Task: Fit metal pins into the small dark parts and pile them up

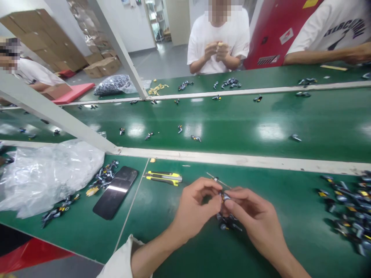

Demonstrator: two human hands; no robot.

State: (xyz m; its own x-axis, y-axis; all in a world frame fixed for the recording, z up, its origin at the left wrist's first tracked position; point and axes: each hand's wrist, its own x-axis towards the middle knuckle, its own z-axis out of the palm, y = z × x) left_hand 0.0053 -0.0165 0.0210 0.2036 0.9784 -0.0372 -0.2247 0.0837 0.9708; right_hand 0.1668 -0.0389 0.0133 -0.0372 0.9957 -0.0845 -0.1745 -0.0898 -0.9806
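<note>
Over the green table [162, 247], my left hand [193, 208] and my right hand [259, 218] meet with bent, closed fingers. Between their fingertips is a small dark part [225, 197] with a silvery, rounded side and a bit of orange. Both hands grip it; the fingers cover some of it. Directly beneath them lies a little heap of similar dark parts [227, 224], partly hidden. A thin pale strip [216, 178] shows just beyond my fingertips. To the left of my left hand rests a yellow and black utility knife [164, 178].
A black phone [116, 193], loose parts [106, 173] and a clear plastic bag [52, 173] lie left. Many parts [350, 208] are heaped right. Beyond a white rail [203, 157], scattered parts lie on a green belt [232, 119]. Co-workers sit at the far side; a slanted post [72, 123] stands left.
</note>
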